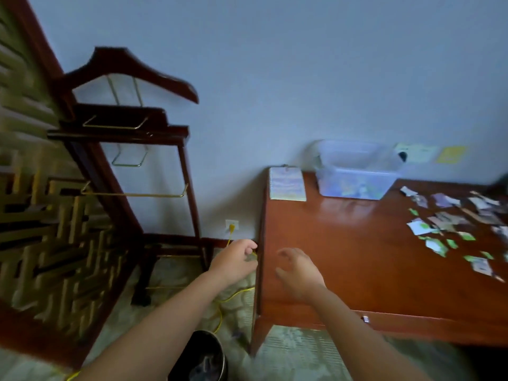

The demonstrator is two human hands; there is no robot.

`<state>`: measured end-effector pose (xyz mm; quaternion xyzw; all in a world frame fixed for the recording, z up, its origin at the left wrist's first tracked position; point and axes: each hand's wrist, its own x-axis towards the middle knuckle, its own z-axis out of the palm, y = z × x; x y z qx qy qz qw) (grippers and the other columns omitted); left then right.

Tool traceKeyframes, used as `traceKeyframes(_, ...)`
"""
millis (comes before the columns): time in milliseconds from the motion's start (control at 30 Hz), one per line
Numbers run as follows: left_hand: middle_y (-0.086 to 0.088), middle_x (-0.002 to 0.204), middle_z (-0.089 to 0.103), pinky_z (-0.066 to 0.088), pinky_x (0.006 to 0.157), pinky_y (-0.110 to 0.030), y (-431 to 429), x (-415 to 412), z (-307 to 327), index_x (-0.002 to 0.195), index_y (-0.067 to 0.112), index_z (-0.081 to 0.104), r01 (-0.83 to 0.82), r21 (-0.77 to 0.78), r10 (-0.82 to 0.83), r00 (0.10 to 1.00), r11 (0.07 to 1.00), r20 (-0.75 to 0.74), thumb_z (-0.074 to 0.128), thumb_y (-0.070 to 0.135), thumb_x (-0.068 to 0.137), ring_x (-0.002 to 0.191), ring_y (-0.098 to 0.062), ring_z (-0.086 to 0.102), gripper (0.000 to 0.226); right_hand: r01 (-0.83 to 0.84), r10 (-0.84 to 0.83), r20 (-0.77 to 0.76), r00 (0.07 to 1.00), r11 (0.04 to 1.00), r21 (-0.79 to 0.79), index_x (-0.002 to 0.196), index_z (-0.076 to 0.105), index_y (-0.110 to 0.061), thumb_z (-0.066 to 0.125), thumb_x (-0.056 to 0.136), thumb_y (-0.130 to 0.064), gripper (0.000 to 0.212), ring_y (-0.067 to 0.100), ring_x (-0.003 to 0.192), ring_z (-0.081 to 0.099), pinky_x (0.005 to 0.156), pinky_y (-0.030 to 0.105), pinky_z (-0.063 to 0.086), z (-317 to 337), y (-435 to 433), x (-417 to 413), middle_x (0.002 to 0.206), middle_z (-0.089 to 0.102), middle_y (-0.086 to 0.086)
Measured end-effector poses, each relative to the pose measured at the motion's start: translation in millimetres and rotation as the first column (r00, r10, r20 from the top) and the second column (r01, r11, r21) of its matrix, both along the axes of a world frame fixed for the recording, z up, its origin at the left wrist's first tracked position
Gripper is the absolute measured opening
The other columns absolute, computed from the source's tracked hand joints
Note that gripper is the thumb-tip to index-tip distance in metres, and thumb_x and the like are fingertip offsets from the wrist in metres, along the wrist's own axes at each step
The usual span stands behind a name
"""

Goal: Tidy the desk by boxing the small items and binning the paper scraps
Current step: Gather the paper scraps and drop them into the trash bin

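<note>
The paper scraps (450, 229) lie scattered on the right part of the desk (343, 257), well apart from both hands and to their right — the coming move turns on that relation; the patch runs roughly from the far right of the desktop toward its near edge, so it can be worked along its length from the near side. The right hand (298, 270) hovers over the near left corner of the desk, palm down, fingers relaxed and spread apart, holding nothing that shows; it is the nearer hand to the scraps, and I judge it the natural one to sweep right and gather them. The left hand (236, 259) hangs just off the left edge of the desk, above the floor; its fingers are curled inward, but whether they pinch a scrap or nothing at all I cannot tell — the frame is blurred there. The bin (203, 356), dark and round, stands on the floor near and left of the desk's leg, below the left forearm; so scraps must travel from far right to near left, across the whole desktop. The clear box (354, 174) sits at the far edge against the wall, beyond the right hand, its coloured contents blurred; a notebook (287, 184) lies just left of it. Binning looks barely begun, judging by how many scraps lie on the desk.
</note>
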<state>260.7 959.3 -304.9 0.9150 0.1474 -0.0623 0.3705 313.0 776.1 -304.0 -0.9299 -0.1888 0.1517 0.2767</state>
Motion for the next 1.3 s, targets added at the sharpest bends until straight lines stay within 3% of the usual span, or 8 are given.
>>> traceKeyframes(533, 0.014, 0.117, 0.056, 0.051, 0.093, -0.033, -209.5, 69.6, 57.7, 0.125, 0.033, 0.052, 0.344, 0.037, -0.346, 0.93, 0.938, 0.126, 0.062, 0.034, 0.089, 0.103, -0.006, 0.058, 0.037, 0.349, -0.353, 0.141, 0.925, 0.936, 0.051, 0.126, 0.057, -0.028, 0.064, 0.086, -0.029, 0.04, 0.01, 0.109, 0.055, 0.087, 0.027, 0.051, 58.9, -225.0, 24.8, 0.129, 0.056, -0.007)
traceKeyframes(733, 0.014, 0.117, 0.056, 0.05, 0.092, -0.032, -289.0, 88.8, 62.0, 0.124, 0.033, 0.052, 0.396, 0.034, -0.397, 0.907, 0.918, 0.139, 0.062, 0.034, 0.088, 0.102, -0.006, 0.058, 0.037, 0.418, -0.418, 0.164, 0.893, 0.908, 0.038, 0.127, 0.055, -0.03, 0.065, 0.088, -0.031, 0.04, 0.009, 0.11, 0.055, 0.085, 0.025, 0.054, 61.1, -305.0, 27.9, 0.132, 0.055, -0.007)
traceKeyframes(1000, 0.013, 0.118, 0.056, 0.05, 0.092, -0.032, -383.6, 110.2, 57.4, 0.125, 0.033, 0.052, 0.434, 0.047, -0.437, 0.891, 0.899, 0.128, 0.062, 0.033, 0.088, 0.102, -0.007, 0.058, 0.039, 0.468, -0.467, 0.128, 0.875, 0.883, 0.023, 0.131, 0.052, -0.032, 0.066, 0.088, -0.028, 0.044, 0.005, 0.105, 0.054, 0.068, 0.012, 0.045, 56.6, -396.5, 41.9, 0.138, 0.052, -0.006)
traceKeyframes(1300, 0.011, 0.121, 0.057, 0.052, 0.09, -0.031, -452.7, 139.0, 48.3, 0.128, 0.031, 0.051, 0.464, 0.119, -0.473, 0.878, 0.878, 0.071, 0.061, 0.032, 0.089, 0.102, -0.009, 0.059, 0.04, 0.497, -0.5, 0.069, 0.863, 0.866, 0.053, 0.132, 0.051, -0.029, 0.064, 0.089, -0.026, 0.045, 0.011, 0.116, 0.053, 0.077, 0.017, 0.048, 35.1, -466.6, 64.8, 0.138, 0.051, -0.004)
